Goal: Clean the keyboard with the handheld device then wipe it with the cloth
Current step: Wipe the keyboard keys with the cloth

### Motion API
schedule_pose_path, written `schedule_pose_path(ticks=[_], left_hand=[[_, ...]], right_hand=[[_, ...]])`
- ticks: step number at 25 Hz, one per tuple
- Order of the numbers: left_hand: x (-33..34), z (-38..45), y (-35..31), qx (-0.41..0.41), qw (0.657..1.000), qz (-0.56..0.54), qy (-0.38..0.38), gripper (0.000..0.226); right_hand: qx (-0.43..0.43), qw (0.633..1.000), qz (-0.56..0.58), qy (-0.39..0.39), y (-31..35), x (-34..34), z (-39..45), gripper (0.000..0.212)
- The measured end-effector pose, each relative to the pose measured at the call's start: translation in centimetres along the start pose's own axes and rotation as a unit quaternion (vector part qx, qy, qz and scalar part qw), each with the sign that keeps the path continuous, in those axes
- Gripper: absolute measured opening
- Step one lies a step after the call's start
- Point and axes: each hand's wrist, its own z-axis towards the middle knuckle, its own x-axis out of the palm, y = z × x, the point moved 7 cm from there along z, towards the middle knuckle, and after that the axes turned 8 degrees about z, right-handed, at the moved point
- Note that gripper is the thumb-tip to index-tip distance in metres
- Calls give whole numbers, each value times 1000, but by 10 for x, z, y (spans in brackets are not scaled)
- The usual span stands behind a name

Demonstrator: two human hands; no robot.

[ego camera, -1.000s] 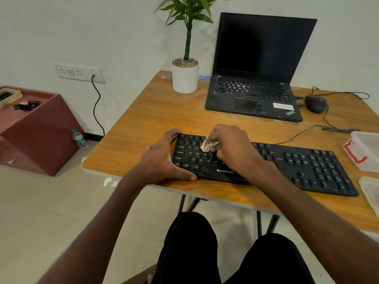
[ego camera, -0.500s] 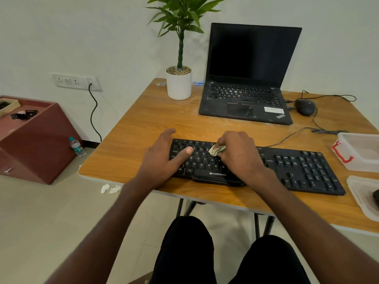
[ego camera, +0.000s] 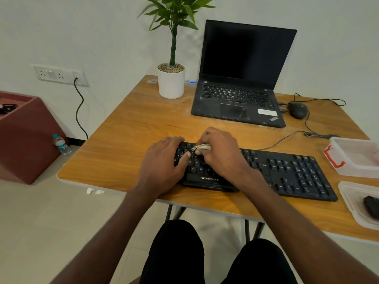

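Observation:
A black keyboard [ego camera: 287, 173] lies along the front of the wooden table [ego camera: 127, 144]. My right hand [ego camera: 221, 154] grips a small bunched pale cloth [ego camera: 202, 147] and presses it on the upper left keys. My left hand [ego camera: 164, 162] rests flat on the keyboard's left end, its thumb stretched over the keys close to the cloth. Both hands hide the left third of the keys. A dark object [ego camera: 371, 203], maybe the handheld device, lies in a shallow clear tray at the right edge.
An open black laptop [ego camera: 242, 83] and a potted plant [ego camera: 171, 78] stand at the back. A mouse [ego camera: 297, 109] with its cable lies right of the laptop. A clear plastic box [ego camera: 356, 156] with a red latch and a clear tray [ego camera: 352, 203] sit at the right edge.
My right hand with the cloth has moved up and left across the keys. My left hand slid from the keyboard's front left corner onto its left end, thumb over the keys.

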Motion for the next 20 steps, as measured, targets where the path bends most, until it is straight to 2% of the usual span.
schedule_pose_path(ticks=[4,7,9,12,14,16,18,20], left_hand=[[-1,-2,-2,1,1000,4,-1,45],[-2,-1,-3,10,1000,5,-8,40],[-3,0,-1,4,1000,-3,-9,40],[-2,-2,-2,2,1000,-3,-8,41],[-3,-2,-2,3,1000,-4,-12,40],[-4,-1,-2,-1,1000,-5,-16,39],[-4,-2,-2,-3,1000,-4,-15,38],[-3,-2,-1,-4,1000,-4,-13,40]], right_hand=[[51,998,2,-48,-9,-9,12,11],[10,1000,28,3,11,9,10,13],[56,997,53,19,-4,-1,7,15],[126,992,-14,-18,-33,-23,4,15],[115,992,-43,-35,-22,-19,1,8],[73,996,-59,-9,-2,-1,-3,8],[40,999,-25,18,-3,0,-9,12],[53,998,18,23,-23,-18,-16,16]])
